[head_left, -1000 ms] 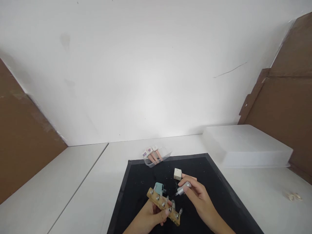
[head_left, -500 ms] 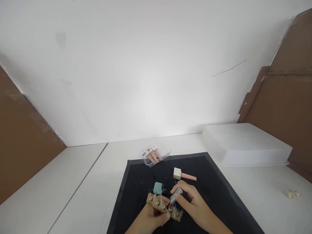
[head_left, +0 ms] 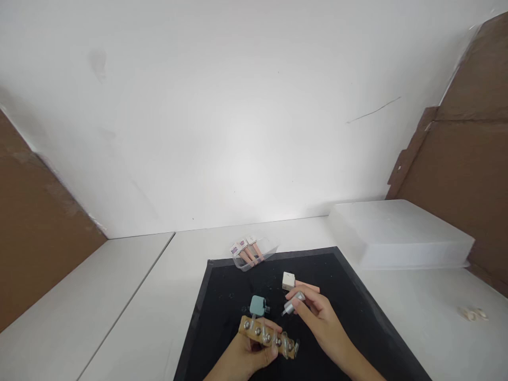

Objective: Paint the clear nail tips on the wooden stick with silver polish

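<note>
My left hand (head_left: pixel 248 353) is closed around a narrow wooden strip (head_left: pixel 254 331) with a row of round metal studs. Clear nail tips (head_left: pixel 284 344) stick up from several of the studs. Pinched in the fingers of my right hand (head_left: pixel 317 312) is a silver-grey nail polish brush (head_left: pixel 294 303), its bristle end pointing down and left, apart from the strip. Just behind the strip, a teal square bottle (head_left: pixel 257 305) rests on the black mat (head_left: pixel 222 286). A white nail polish bottle with a long pink cap (head_left: pixel 289 281) lies on its side behind my right hand.
At the mat's back edge a clear plastic tray (head_left: pixel 270 247) holds several pink-capped bottles (head_left: pixel 246 252). A white translucent box (head_left: pixel 400 233) stands at the right against brown cardboard (head_left: pixel 464 174). Small pale rings (head_left: pixel 472 314) lie on the white table (head_left: pixel 143 307) at far right.
My right hand has drawn the brush back from the nail tips, up and to the right. My left hand keeps the wooden strip in nearly the same place.
</note>
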A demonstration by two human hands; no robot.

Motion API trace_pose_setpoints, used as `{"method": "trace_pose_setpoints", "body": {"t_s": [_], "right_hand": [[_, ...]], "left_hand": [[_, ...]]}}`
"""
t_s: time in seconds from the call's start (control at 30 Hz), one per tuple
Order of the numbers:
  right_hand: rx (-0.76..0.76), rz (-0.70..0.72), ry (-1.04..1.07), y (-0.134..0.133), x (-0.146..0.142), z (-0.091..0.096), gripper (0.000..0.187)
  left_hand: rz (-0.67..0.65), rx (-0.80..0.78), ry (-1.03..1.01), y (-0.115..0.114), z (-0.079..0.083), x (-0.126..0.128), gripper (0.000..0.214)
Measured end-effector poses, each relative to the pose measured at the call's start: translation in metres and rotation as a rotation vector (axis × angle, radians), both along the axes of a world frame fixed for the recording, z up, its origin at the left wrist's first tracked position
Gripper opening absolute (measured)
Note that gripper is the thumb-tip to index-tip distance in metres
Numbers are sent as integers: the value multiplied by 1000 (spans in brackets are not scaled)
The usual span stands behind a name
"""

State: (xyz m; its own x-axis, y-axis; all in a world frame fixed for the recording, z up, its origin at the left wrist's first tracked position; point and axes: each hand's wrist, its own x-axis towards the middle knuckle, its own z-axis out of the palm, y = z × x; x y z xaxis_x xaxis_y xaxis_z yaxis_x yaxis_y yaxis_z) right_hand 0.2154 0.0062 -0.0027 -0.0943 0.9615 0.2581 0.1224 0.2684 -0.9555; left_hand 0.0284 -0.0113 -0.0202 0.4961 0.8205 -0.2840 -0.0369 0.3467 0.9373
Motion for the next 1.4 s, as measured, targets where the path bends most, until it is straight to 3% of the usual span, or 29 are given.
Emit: {"method": "trace_pose_setpoints", "body": {"t_s": [0.17,0.37,0.57,0.8,0.97,1.17,1.4], "right_hand": [[-8,127,23,-8,-2,4,27],[45,294,-23,-13,-7,6,29],[67,278,-68,-12,-10,9,29],[91,147,-70,-7,-6,0,23],[37,78,-7,-3,-4,-1,24],[-4,186,84,-7,-3,3,24],[105,315,104,-10,-6,2,23]], "left_hand": [[25,-23,-68,0,-9,-2,43],[-63,-1,-124,-1,-11,-4,35],[-97,26,-69,-1,-13,-7,36],[-98,3,73,-3,-11,-9,40],[-108,-18,16,-2,-4,-9,40],[-88,-185,-122,-1,8,-7,44],[-117,-300,-228,-2,10,-12,49]]}}
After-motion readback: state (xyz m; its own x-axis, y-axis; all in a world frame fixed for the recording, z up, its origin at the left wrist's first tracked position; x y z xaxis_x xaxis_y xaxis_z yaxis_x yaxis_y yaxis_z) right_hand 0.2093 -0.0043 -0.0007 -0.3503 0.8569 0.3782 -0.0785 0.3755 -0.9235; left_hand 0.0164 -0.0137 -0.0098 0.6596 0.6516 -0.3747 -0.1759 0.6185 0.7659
